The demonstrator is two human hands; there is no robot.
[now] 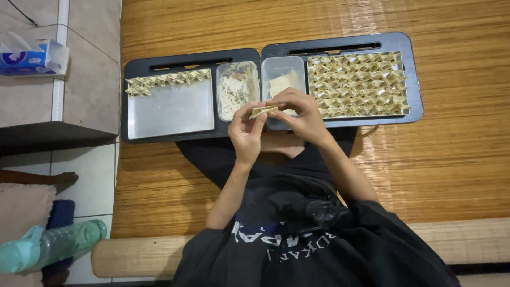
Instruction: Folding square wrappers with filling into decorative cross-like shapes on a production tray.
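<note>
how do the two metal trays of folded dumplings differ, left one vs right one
The left metal tray holds only a single row of folded pale dumplings along its far edge, with most of its silver base bare. The right metal tray is packed edge to edge with folded dumplings, so almost none of its base shows. The left tray sits beside a clear tub of filling; the right sits beside a clear tub of wrappers. Both trays are rectangular and rest on black boards.

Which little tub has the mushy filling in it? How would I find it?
Look at the left black tray on the mat. Beside its metal pan sits a clear tub, just above the left hand. It holds crumbly pale filling; the neighbouring tub holds flat wrappers.
</note>
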